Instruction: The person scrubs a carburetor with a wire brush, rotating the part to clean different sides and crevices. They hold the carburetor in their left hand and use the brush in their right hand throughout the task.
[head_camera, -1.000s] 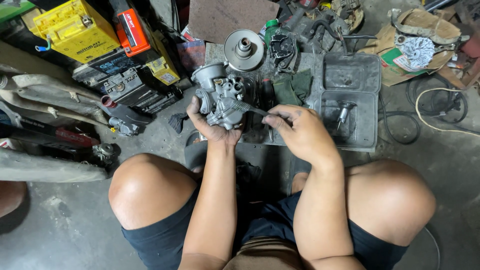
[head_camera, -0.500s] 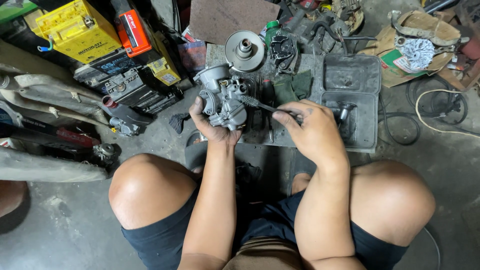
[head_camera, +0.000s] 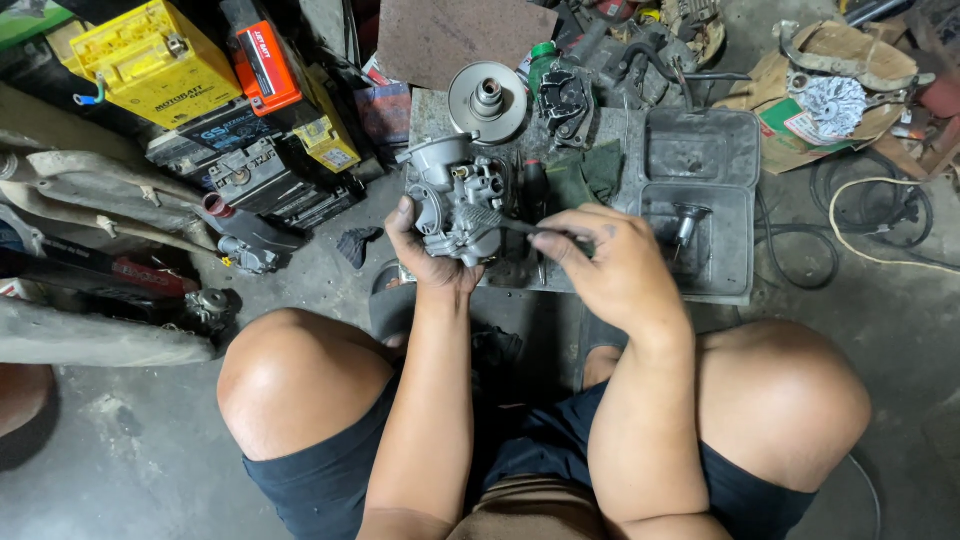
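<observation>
I hold the carburettor (head_camera: 455, 200) in my left hand (head_camera: 432, 262). The grip is clenched around the underside of the grey metal body, with the thumb up its left side. The body is raised just above the left edge of the grey tray (head_camera: 700, 205) that lies on the concrete floor (head_camera: 130, 470).

My right hand (head_camera: 610, 270) is closed on a thin dark tool (head_camera: 520, 228). The fingers pinch its handle end. The shaft runs left, and its tip touches the right face of the carburettor. I cannot tell what kind of tip it has.

The tray has two recessed compartments. A small metal part with a stem (head_camera: 688, 218) stands in the nearer compartment, well apart from both hands. A round metal pulley disc (head_camera: 487, 100) lies at the far left corner of the tray, just beyond the carburettor. A green rag (head_camera: 590, 172) lies between the disc and the compartments.

A yellow battery (head_camera: 150, 62) and an orange-topped battery (head_camera: 268, 62) stand on the floor at the far left. Both knees are bent, one at each side of the arms.
</observation>
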